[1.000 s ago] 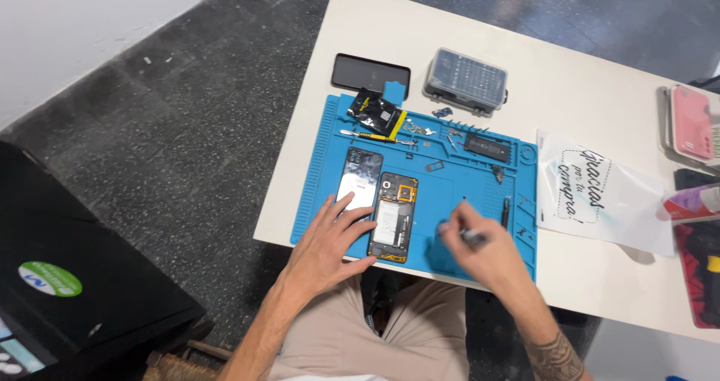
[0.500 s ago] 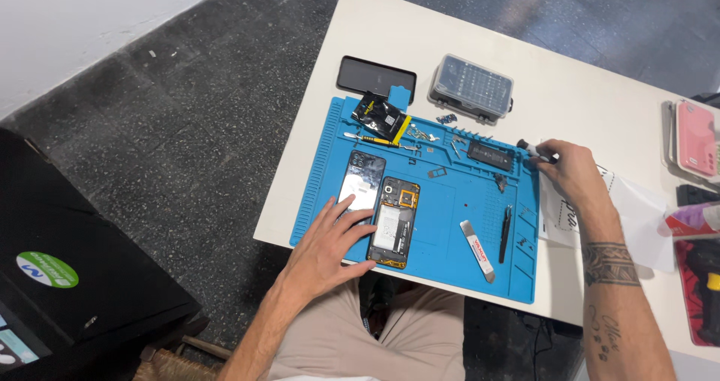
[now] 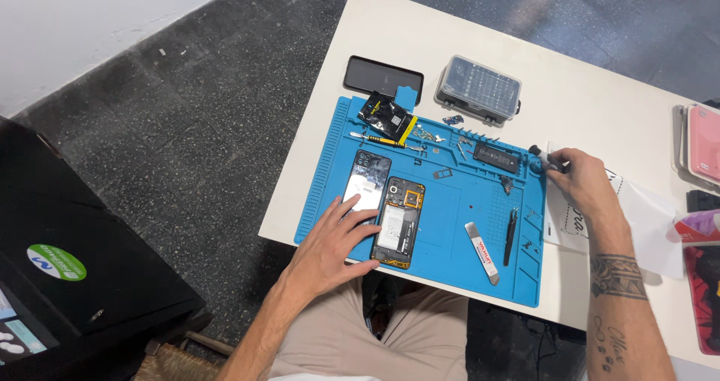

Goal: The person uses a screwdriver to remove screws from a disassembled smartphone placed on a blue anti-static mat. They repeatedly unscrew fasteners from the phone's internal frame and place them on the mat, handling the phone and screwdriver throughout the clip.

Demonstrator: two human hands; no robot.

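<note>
An opened phone [image 3: 398,222] with its insides showing lies on a blue work mat [image 3: 450,201], its back cover [image 3: 367,182] beside it on the left. My left hand [image 3: 330,244] rests flat, fingers spread, touching the cover and the phone's lower edge. My right hand [image 3: 579,179] is at the mat's right edge, fingers closed on a small dark tool [image 3: 541,158] whose tip sits over the mat's top right corner. A grey pry tool [image 3: 481,253] and black tweezers [image 3: 510,236] lie loose on the mat between my hands.
A dark phone screen [image 3: 383,77] and a grey parts box [image 3: 479,88] lie beyond the mat. A black packet [image 3: 385,115], a screwdriver [image 3: 376,139] and small screws sit along the mat's top. White paper [image 3: 645,223] and a pink case [image 3: 703,142] lie to the right. A black case [image 3: 67,276] stands on the floor at left.
My right hand left the grey pry tool on the mat, moved up to the mat's top right corner and now grips a small dark tool there. My left hand stayed on the phone.
</note>
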